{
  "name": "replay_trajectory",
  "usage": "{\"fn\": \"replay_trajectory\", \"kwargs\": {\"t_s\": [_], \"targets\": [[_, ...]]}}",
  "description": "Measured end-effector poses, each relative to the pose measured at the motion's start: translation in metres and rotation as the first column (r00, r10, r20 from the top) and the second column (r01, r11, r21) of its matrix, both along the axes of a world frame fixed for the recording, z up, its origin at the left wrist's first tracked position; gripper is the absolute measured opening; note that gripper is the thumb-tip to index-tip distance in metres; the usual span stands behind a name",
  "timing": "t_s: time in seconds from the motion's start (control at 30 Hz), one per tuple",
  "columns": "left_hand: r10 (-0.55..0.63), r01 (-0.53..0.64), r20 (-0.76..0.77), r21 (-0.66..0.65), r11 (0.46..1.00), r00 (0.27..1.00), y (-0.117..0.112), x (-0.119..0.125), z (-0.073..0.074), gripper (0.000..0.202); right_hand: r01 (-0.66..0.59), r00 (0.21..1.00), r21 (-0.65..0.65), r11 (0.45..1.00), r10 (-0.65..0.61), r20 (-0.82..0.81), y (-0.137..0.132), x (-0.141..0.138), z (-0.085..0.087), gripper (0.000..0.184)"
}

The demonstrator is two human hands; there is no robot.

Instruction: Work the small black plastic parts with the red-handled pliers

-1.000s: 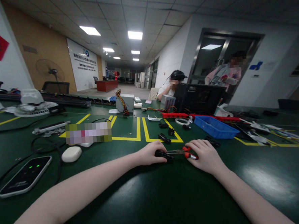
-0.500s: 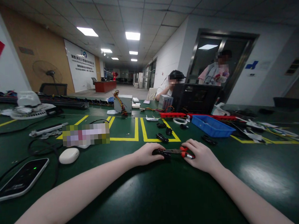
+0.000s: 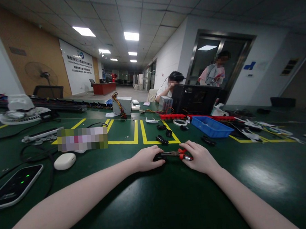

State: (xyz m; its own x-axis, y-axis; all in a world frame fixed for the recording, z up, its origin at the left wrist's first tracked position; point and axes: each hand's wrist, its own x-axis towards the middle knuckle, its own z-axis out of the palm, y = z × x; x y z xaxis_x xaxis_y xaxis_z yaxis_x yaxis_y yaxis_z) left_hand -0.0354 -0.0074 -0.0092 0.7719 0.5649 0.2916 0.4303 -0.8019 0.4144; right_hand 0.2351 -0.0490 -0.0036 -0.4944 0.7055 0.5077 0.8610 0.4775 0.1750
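My right hand [image 3: 198, 156] is closed around the red handles of a pair of pliers [image 3: 181, 154], whose long narrow jaws point left. My left hand [image 3: 149, 158] pinches a small black part [image 3: 159, 156], with its thumb and fingers wrapped partly over it. The jaw tips meet the right end of this part; whether they grip it cannot be made out. Just beyond my hands, several similar black pieces [image 3: 162, 139] lie within and beside a yellow tape outline on the green table [image 3: 153, 204].
A blue bin [image 3: 212, 126] stands right of centre, near red strips and loose cables. A power supply box [image 3: 125, 105] with coloured wires is farther back. On the left lie a phone-like device [image 3: 16, 186] and a white case [image 3: 65, 161]. Two people are across the table.
The whole view has shifted slightly, so the surroundings appear farther left. Both hands keep their holds, with the pliers still against the black part.
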Motion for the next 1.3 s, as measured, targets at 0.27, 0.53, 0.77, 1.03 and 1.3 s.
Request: {"fn": "replay_trajectory", "kwargs": {"t_s": [0.27,0.53,0.77,1.03,1.3], "targets": [[0.095,-0.089,-0.082,0.075,0.993,0.992,-0.004,0.002,0.003,0.04,-0.013,1.0,0.023,1.0,0.013,0.007,-0.002,-0.004,0.0,0.044],[0.136,-0.107,-0.18,0.162,0.981,0.974,-0.004,0.003,0.005,0.052,-0.023,1.0,-0.009,1.0,0.023,-0.002,-0.004,-0.007,0.003,0.036],[0.123,-0.087,-0.203,0.177,0.98,0.972,-0.005,0.003,0.007,0.054,0.012,1.0,-0.039,0.999,-0.012,-0.005,-0.005,-0.01,0.007,0.022],[0.088,-0.059,-0.207,0.143,0.988,0.974,-0.005,0.002,0.007,0.051,0.028,0.999,-0.016,0.999,-0.028,0.014,-0.007,-0.011,0.007,0.022],[0.076,-0.051,-0.203,0.129,0.99,0.976,-0.004,0.002,0.006,0.049,0.062,0.998,-0.032,0.998,-0.061,0.036,-0.008,-0.012,0.007,0.026]]}}
